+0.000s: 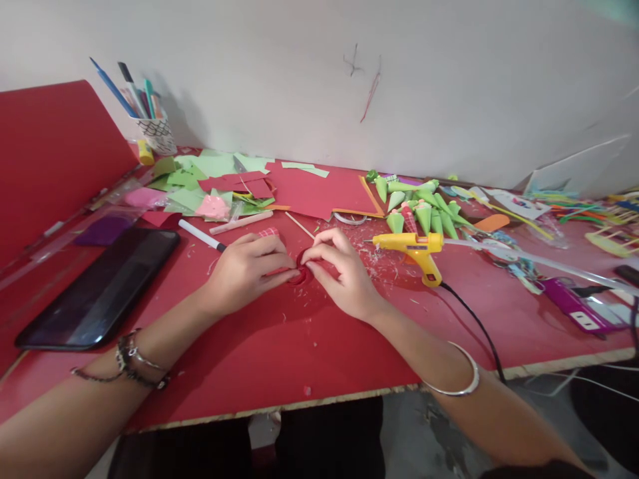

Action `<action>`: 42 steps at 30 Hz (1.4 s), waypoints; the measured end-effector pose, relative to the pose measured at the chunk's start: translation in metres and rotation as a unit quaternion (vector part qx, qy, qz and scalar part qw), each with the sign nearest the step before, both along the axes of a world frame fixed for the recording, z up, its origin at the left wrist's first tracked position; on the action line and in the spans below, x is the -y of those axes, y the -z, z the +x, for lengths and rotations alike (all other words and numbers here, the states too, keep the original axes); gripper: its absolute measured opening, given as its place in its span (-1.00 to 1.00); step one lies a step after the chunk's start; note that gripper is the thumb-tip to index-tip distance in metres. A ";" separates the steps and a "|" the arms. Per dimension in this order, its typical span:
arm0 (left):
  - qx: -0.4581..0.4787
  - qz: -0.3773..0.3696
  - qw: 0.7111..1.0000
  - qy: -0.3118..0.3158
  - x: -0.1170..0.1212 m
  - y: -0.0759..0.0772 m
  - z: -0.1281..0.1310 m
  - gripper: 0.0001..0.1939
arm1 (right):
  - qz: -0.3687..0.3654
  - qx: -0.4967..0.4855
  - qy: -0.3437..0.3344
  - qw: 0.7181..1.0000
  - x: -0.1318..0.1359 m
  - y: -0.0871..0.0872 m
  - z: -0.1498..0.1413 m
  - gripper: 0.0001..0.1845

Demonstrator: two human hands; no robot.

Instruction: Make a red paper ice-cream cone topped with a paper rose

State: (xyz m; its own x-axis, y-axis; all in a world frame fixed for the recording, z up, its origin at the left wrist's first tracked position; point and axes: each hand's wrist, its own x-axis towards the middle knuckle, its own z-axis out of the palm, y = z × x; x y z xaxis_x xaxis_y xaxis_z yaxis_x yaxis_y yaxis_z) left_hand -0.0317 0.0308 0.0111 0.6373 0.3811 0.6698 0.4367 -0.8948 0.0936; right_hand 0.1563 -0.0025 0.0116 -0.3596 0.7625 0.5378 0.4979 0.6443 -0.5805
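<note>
Over the middle of the red table, my left hand (249, 269) and my right hand (344, 276) meet at a small dark red coiled piece (299, 276), perhaps of paper. Both hands are closed, the fingertips pinching the piece from either side. Its exact shape is partly covered by my fingers. Just behind my left knuckles lies a red checked piece (268, 232). A thin stick (299, 225) points toward my right fingertips. To the right of that hand rests a yellow glue gun (409, 247), a clear glue stick (524, 259) poking from its back.
At left lie a black phone (104, 286) and a white marker (200, 234). Behind are green paper scraps (190, 179), red sheets (314, 186) and several green paper cones (424, 206). A pen cup (157, 133) stands by the wall. A purple power strip (574, 306) lies right.
</note>
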 end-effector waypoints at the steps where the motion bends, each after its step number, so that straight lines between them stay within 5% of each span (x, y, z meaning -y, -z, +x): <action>1: -0.001 0.001 1.000 -0.001 0.000 0.000 0.000 -0.84 | -0.001 0.000 -0.001 1.000 0.000 0.000 0.000 -0.87; 13: 0.008 -0.045 0.999 0.021 0.001 0.001 -0.001 -0.88 | 0.000 -0.001 0.001 1.000 0.000 -0.002 0.001 -0.87; 42: -0.005 -0.022 1.000 -0.004 -0.001 0.003 -0.003 -0.85 | 0.038 0.023 -0.010 0.999 0.000 -0.002 0.002 -0.85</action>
State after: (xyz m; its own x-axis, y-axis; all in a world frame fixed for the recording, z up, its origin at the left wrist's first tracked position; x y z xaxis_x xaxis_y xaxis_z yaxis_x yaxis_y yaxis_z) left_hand -0.0346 0.0314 0.0084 0.6408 0.4162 0.6451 0.4459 -0.8858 0.1287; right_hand 0.1578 -0.0029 0.0139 -0.4001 0.7131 0.5757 0.5100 0.6952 -0.5066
